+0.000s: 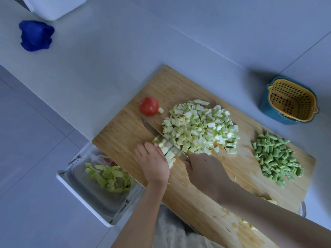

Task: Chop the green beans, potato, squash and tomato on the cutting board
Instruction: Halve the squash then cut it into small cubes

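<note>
Grip log. The right grip is wrapped closed round the handle of the knife. The blade runs away and leftward from it, edge down across the squash strips. The left grip sits just left of the blade, fingers curled down onto those same strips, pinning them to the cutting board. We read the curled fingers as a guard that keeps the fingertips back from the edge while the strips are held square for cross-cuts.

Just beyond both grips, against the far side of the blade, lies the diced squash pile. We judge it is heaped there to keep the cutting zone free.

Past the knife tip the tomato is whole, with one stray cube beside it, so it is likely last in line.

Well right of the right grip, the cut green beans lie in their own heap, apart from the squash.

We cannot identify any potato. Pale bits lie near the right forearm, and we cannot tell what they are.

Left of and below the left grip, a tray holding peels sits under the board's edge, presumably to catch scraps. A colander stands on the counter, far right.
</note>
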`<state>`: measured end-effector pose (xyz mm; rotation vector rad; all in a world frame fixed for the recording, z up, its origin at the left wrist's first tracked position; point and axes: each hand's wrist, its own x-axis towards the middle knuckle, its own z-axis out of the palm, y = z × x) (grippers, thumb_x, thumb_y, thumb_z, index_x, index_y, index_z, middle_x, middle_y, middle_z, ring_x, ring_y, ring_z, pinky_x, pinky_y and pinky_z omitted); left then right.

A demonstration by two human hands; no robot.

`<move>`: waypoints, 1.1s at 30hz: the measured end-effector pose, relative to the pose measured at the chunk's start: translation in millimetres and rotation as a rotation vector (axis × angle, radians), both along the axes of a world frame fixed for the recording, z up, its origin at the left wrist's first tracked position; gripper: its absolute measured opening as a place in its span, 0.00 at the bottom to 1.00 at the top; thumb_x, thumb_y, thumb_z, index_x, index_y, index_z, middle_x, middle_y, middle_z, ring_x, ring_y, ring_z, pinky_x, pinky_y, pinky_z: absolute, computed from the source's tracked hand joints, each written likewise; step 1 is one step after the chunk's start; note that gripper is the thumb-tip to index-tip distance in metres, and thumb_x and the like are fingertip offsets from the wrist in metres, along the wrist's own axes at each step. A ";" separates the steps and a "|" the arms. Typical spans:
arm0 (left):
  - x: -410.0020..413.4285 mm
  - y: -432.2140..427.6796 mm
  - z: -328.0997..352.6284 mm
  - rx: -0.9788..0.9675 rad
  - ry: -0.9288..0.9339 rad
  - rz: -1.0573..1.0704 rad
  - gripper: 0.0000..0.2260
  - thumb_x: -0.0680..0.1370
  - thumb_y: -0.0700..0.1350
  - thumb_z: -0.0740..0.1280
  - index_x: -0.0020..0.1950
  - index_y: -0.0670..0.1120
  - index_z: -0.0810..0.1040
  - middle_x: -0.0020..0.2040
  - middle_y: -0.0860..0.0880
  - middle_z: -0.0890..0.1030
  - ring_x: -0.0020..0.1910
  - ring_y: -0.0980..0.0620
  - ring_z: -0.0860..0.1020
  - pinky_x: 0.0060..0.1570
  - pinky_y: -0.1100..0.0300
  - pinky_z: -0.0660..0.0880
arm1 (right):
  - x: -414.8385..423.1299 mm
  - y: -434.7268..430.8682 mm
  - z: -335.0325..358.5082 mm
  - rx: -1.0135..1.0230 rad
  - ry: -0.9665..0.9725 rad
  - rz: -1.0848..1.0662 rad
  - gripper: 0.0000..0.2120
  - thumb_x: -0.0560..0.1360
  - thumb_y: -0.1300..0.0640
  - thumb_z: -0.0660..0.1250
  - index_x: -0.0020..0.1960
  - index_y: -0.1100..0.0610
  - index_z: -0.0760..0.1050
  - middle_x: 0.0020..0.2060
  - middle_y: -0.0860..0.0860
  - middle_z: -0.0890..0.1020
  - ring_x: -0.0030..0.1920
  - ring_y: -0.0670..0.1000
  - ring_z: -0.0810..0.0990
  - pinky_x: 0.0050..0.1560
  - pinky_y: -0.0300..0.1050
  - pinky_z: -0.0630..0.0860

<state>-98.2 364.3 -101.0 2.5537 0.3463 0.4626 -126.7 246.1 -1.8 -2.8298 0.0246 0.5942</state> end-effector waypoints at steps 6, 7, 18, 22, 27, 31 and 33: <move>0.1 -0.1 1.6 0.038 0.023 -0.005 0.06 0.77 0.36 0.59 0.41 0.39 0.73 0.40 0.39 0.74 0.38 0.40 0.73 0.41 0.47 0.71 | 17.1 10.0 -12.6 0.040 0.010 0.030 0.16 0.79 0.61 0.54 0.32 0.55 0.62 0.27 0.48 0.68 0.29 0.50 0.69 0.28 0.41 0.63; 0.0 0.1 1.9 0.036 0.026 -0.008 0.05 0.76 0.36 0.60 0.41 0.39 0.73 0.40 0.39 0.74 0.38 0.40 0.73 0.41 0.47 0.71 | 15.5 6.7 -11.8 0.061 0.003 0.022 0.18 0.80 0.58 0.53 0.31 0.54 0.60 0.27 0.48 0.68 0.29 0.50 0.69 0.28 0.41 0.63; 0.4 0.5 3.4 0.021 0.059 -0.028 0.10 0.77 0.40 0.54 0.42 0.39 0.73 0.41 0.38 0.74 0.40 0.39 0.73 0.42 0.47 0.71 | 14.7 17.3 -11.1 0.019 0.014 0.038 0.11 0.78 0.63 0.55 0.38 0.57 0.67 0.30 0.49 0.70 0.31 0.51 0.70 0.27 0.39 0.61; 0.9 0.1 2.6 0.025 0.041 -0.021 0.09 0.77 0.38 0.56 0.41 0.39 0.73 0.40 0.39 0.73 0.38 0.40 0.73 0.41 0.47 0.71 | 11.4 3.2 -4.7 0.087 -0.025 -0.005 0.18 0.80 0.55 0.54 0.31 0.52 0.60 0.26 0.46 0.67 0.27 0.47 0.67 0.26 0.39 0.60; -0.2 -0.6 0.0 0.041 0.050 -0.006 0.03 0.74 0.35 0.61 0.41 0.39 0.72 0.40 0.38 0.73 0.39 0.39 0.73 0.41 0.46 0.71 | -4.1 6.7 -5.3 0.057 -0.018 -0.005 0.17 0.79 0.57 0.55 0.31 0.52 0.62 0.26 0.46 0.69 0.26 0.46 0.66 0.25 0.38 0.60; 0.2 -0.5 2.1 0.038 0.079 -0.003 0.03 0.72 0.32 0.66 0.41 0.38 0.73 0.40 0.38 0.74 0.40 0.38 0.74 0.43 0.46 0.71 | 14.3 20.2 -11.0 0.065 0.016 0.011 0.13 0.77 0.62 0.55 0.34 0.57 0.65 0.29 0.51 0.71 0.31 0.52 0.70 0.29 0.42 0.64; -0.1 -0.3 3.0 0.044 0.062 -0.008 0.02 0.73 0.33 0.64 0.41 0.39 0.73 0.40 0.38 0.74 0.39 0.39 0.74 0.42 0.47 0.71 | 16.8 16.9 -8.9 0.092 0.005 0.006 0.17 0.79 0.59 0.55 0.32 0.55 0.62 0.27 0.49 0.68 0.29 0.50 0.68 0.28 0.41 0.63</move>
